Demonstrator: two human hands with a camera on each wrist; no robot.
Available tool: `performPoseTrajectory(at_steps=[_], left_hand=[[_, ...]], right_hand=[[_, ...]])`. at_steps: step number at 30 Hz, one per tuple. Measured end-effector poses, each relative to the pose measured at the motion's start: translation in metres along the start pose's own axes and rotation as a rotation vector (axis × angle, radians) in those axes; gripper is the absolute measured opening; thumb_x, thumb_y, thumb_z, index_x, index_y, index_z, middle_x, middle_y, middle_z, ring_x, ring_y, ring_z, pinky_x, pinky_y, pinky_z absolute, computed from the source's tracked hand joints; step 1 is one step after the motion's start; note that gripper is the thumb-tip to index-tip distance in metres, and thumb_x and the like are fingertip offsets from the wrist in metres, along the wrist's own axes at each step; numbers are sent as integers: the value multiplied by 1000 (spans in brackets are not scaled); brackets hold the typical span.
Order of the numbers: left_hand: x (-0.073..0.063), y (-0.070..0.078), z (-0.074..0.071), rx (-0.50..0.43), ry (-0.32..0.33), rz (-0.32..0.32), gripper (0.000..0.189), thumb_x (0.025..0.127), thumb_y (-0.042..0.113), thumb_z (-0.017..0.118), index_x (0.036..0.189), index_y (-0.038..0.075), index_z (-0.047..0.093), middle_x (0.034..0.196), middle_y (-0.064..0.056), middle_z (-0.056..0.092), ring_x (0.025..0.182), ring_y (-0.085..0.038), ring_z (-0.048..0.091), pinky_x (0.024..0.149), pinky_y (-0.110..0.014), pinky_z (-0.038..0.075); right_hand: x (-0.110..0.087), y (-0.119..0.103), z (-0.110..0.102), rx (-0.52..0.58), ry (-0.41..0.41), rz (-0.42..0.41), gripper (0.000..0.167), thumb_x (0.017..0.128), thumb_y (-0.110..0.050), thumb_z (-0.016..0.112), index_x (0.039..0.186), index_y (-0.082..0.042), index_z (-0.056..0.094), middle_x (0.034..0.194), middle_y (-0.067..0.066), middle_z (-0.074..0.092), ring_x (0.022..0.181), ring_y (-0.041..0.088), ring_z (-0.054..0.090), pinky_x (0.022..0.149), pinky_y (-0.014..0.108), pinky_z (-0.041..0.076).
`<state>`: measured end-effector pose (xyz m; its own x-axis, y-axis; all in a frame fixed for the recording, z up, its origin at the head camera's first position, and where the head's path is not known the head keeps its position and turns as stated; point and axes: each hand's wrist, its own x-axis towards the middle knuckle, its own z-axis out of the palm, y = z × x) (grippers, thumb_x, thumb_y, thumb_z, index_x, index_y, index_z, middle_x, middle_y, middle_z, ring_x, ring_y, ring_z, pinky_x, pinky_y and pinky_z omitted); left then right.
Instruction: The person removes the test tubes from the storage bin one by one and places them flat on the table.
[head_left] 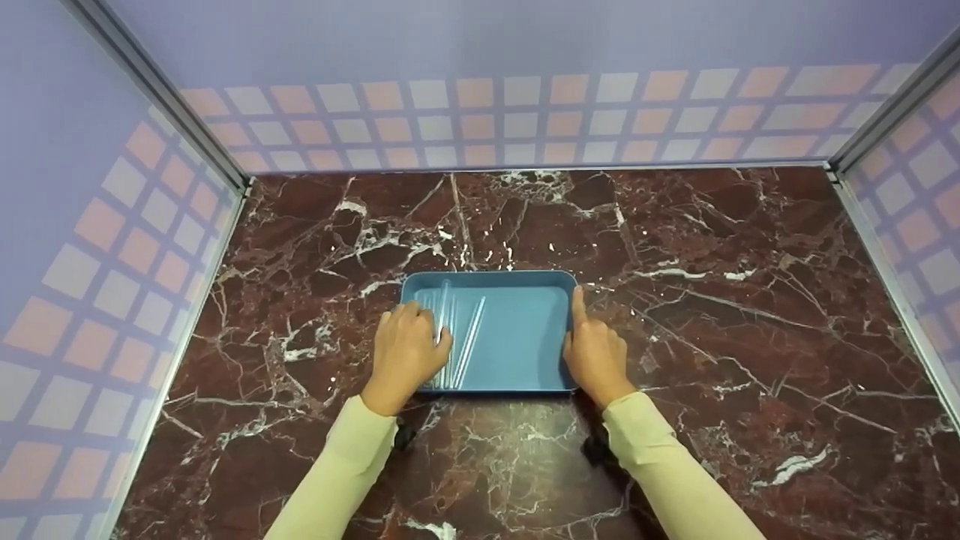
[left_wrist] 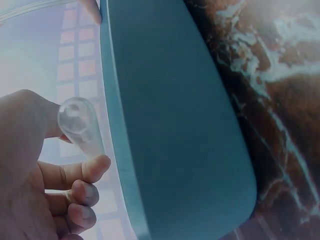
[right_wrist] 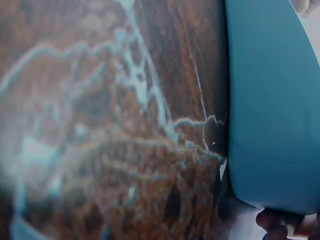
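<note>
A blue rectangular tray (head_left: 525, 337) rests on the table with several clear tubes at its left side. One loose tube (head_left: 470, 341) lies slanted, apart from the others. My left hand (head_left: 409, 349) reaches over the tray's left rim. Between its thumb and index finger it pinches a clear test tube (left_wrist: 80, 122), whose rounded end faces the left wrist camera. With its index finger straight along the rim, my right hand (head_left: 598, 352) grips the tray's right side. Part of that hand shows at the tray's end in the right wrist view, fingers (right_wrist: 277, 222) curled at the edge.
The dark red marbled table (head_left: 750, 337) has white veins and small white specks beyond the tray. Purple panels with pink and white squares stand at the back (head_left: 517, 112), left (head_left: 97, 262) and right.
</note>
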<state>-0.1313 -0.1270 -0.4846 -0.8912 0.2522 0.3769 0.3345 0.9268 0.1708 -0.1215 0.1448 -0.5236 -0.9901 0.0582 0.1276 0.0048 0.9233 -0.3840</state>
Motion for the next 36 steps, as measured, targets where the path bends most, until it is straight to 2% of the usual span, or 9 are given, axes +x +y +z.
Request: performPoseTrajectory(at_steps=[4,11,16,21,29,36], left_hand=[[-2,-5,-3,7,10,-17,28,84,23,73,70,0,65,78,-15,64,70,-34,58,66,-44,43],[-5,-13,-7,23,56,-26,27,82,21,76,68,1,64,77,-15,64,69,-34,58,65,-44,45],[-7,-18,-9,29,41,-44,27,83,21,75,70,0,65,75,-14,62,67,-33,56,63,-43,43],[-10,-25,-13,30,34,-66,27,83,21,75,70,-1,65,74,-14,60,66,-33,55,62,-43,41],[-10,-35,-14,34,42,-68,27,82,19,75,68,-2,63,72,-14,58,64,-35,54,61,-45,41],[-12,-41,-13,15,24,-86,30,83,19,74,65,-1,60,74,-17,59,65,-37,55,62,-48,42]], right_hand=[[0,1,1,-6,-8,5,68,93,-13,63,156,-8,38,85,26,70,68,45,67,60,57,51],[-1,2,-1,-12,-38,34,71,95,-16,61,159,-11,33,76,25,69,58,41,62,53,54,47],[-1,4,2,5,-20,43,69,94,-15,61,159,-12,35,78,26,69,63,45,65,56,56,48],[0,2,5,11,8,13,68,94,-14,61,157,-10,38,76,27,69,65,47,66,58,58,49],[1,2,5,1,2,12,68,94,-16,61,157,-9,37,79,28,69,67,47,66,59,58,50],[0,3,5,-15,-8,17,69,94,-16,61,158,-10,35,77,26,69,63,44,65,55,54,50]])
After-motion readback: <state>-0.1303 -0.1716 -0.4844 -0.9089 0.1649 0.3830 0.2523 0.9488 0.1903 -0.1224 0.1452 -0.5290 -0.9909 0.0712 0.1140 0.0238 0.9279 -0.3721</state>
